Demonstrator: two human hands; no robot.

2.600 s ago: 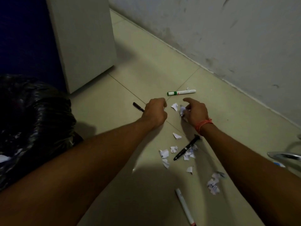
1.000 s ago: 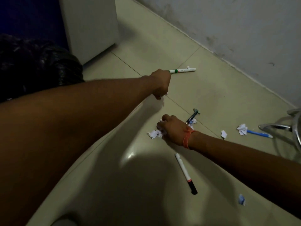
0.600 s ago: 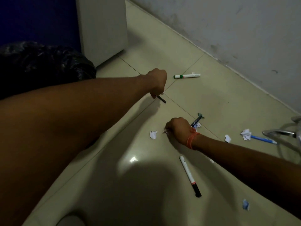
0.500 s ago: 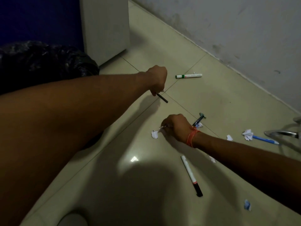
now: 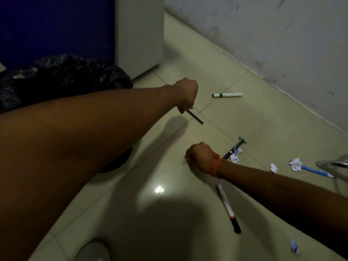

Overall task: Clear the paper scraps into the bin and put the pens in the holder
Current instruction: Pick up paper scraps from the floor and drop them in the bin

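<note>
My left hand (image 5: 186,95) is closed on a thin black pen (image 5: 252,118) that sticks out below the fist, just above the tiled floor. My right hand (image 5: 202,157), with an orange band at the wrist, is fisted on paper scraps; a bit of white shows at its left edge. On the floor lie a green-capped marker (image 5: 227,95), a black pen (image 5: 233,148) beside scraps (image 5: 235,157), a white marker with a black cap (image 5: 227,207), a blue pen (image 5: 316,171) under a scrap (image 5: 295,163), a small scrap (image 5: 273,167) and a bluish scrap (image 5: 294,246).
A bin lined with a black bag (image 5: 62,78) stands at the left behind my left arm. A pale cabinet (image 5: 139,32) rises at the back. The wall (image 5: 273,34) runs along the right. A metal frame (image 5: 333,164) pokes in at the right edge.
My left hand closed on the thin black pen and lifted it off the floor. My right hand gathered the scraps near the middle into its fist, including the last one at its left.
</note>
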